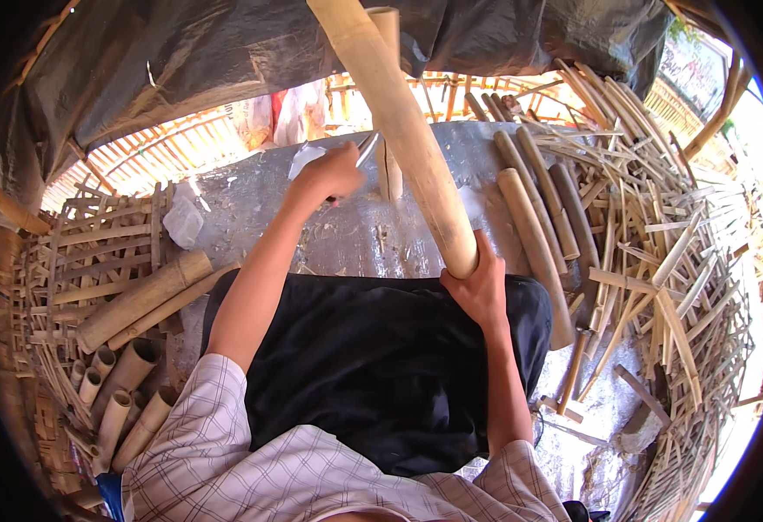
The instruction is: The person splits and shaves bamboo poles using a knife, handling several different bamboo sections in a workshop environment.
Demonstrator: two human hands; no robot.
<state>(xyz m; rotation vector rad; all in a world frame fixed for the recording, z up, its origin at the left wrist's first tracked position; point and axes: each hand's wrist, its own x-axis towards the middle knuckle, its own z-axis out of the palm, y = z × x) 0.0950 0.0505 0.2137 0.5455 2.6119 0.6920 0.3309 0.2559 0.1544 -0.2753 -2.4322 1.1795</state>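
While the person sits with a black cloth point(355, 365) across the lap, the right hand point(477, 291) has its fingers wrapped around the lower end of a thick bamboo pole point(421, 165), just above the cloth. From that grip the pole slants away, up and to the left, leaving my view at the top. The left hand point(334, 176), slightly blurred, is closed in a fist on a knife point(368, 148), its pale blade jutting out toward the pole; I see a gap between blade and bamboo. Partly hidden behind the pole is a narrower bamboo piece point(389, 174); whether the two touch, I can't tell. All this is over a grey sheet point(260, 204) spread on the ground. To the right, several bamboo lengths point(534, 230) lie roughly side by side, and beyond them spreads a messy heap of split strips point(686, 261). Over on the left I make out a crumpled clear plastic bag point(183, 219), two bamboo sections point(151, 300) lying close together, and, nearer the person, a cluster of hollow tubes point(125, 378) with their open ends facing up. A dark tarp point(173, 65) hangs along the far side.
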